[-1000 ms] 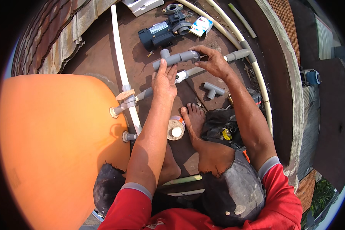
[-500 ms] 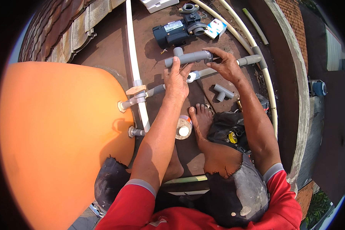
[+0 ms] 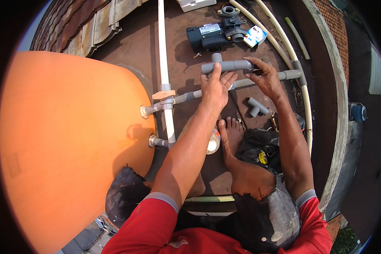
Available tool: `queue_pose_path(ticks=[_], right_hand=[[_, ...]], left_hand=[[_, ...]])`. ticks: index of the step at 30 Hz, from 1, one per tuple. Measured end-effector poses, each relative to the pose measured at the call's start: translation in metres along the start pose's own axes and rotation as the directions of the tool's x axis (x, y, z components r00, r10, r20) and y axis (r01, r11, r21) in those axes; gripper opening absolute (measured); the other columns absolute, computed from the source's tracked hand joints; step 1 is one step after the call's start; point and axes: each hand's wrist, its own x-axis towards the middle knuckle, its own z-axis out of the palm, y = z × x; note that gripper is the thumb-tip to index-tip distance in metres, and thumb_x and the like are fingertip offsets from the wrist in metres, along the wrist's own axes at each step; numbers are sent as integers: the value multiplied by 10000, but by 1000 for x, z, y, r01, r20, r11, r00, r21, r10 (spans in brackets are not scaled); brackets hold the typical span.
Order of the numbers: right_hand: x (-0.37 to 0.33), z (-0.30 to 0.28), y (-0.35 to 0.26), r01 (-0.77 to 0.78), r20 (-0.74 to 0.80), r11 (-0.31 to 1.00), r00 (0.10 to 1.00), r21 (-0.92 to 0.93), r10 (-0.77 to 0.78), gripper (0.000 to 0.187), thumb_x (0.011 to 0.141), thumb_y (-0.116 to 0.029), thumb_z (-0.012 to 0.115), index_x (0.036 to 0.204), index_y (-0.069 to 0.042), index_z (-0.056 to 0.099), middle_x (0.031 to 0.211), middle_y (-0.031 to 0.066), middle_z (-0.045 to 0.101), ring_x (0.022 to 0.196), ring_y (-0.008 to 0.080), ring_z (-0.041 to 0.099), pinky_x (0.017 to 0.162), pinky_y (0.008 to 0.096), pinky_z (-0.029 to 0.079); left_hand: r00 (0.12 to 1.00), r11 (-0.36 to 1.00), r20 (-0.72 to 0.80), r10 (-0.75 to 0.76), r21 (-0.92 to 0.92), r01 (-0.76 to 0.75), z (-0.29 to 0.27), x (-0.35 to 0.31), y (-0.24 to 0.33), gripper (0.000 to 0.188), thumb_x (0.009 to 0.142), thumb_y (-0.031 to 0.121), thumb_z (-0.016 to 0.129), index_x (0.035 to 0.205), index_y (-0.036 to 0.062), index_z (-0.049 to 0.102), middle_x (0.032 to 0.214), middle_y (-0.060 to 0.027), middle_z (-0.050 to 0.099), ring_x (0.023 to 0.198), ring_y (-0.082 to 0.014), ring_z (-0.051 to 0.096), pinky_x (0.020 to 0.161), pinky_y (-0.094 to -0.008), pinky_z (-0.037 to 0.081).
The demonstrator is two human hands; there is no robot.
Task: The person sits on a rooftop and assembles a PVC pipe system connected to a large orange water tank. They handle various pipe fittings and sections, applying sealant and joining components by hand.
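Between my two hands is a grey PVC pipe fitting assembly, a tee joined to an elbow, held roughly level above the brown surface. My left hand grips the tee end from below, its thumb over the near side and the other fingers partly hidden behind. With thumb and fingers, my right hand grasps the elbow at the right end. Below the right hand lies a loose grey tee. A round can with a pale top stands beside my bare foot, partly covered by my left forearm.
A dark water pump lies beyond the hands, with a small white and blue box beside it. An orange tank fills the left. White pipe and grey pipe cross the surface. A black bag lies near my foot.
The whole view has shifted, so the scene sits further right in the picture. Both hands keep their hold on the PVC fitting assembly, which stays nearly level.
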Motion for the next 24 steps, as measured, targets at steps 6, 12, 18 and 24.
queue_pose_path(ticks=[6, 12, 18, 24], right_hand=[[-5, 0, 5, 22, -50, 999, 999, 41, -20, 571, 864, 71, 814, 1388, -137, 723, 1219, 43, 768, 1092, 130, 699, 961, 326, 582], [-4, 3, 10, 1, -40, 999, 999, 36, 0, 561, 861, 59, 821, 1379, -137, 727, 1191, 43, 772, 1080, 149, 713, 959, 333, 584], [-4, 3, 14, 19, -53, 1000, 998, -7, -20, 563, 853, 36, 835, 1378, -135, 726, 1191, 60, 779, 1079, 160, 720, 960, 346, 584], [-2, 3, 18, 43, -63, 999, 997, -16, -44, 559, 850, 51, 821, 1372, -127, 730, 1206, 71, 780, 1097, 174, 724, 969, 347, 582]], left_hand=[[1000, 999, -6, -31, 10, 31, 3, 8, -3, 591, 1071, 194, 703, 1485, 48, 307, 1432, -259, 466, 1309, -554, 606, 1074, -670, 586], [999, 999, -17, -33, -4, 32, -1, 4, -6, 621, 1066, 209, 715, 1514, 74, 306, 1425, -260, 488, 1299, -536, 623, 1086, -645, 583], [998, 999, -56, -39, 4, 39, 1, 3, -8, 595, 1073, 224, 705, 1504, 71, 325, 1422, -268, 506, 1291, -515, 635, 1100, -629, 580], [997, 998, -48, -56, -2, 56, -3, 7, -9, 579, 1073, 235, 705, 1490, 59, 345, 1399, -266, 552, 1280, -495, 646, 1099, -609, 590]])
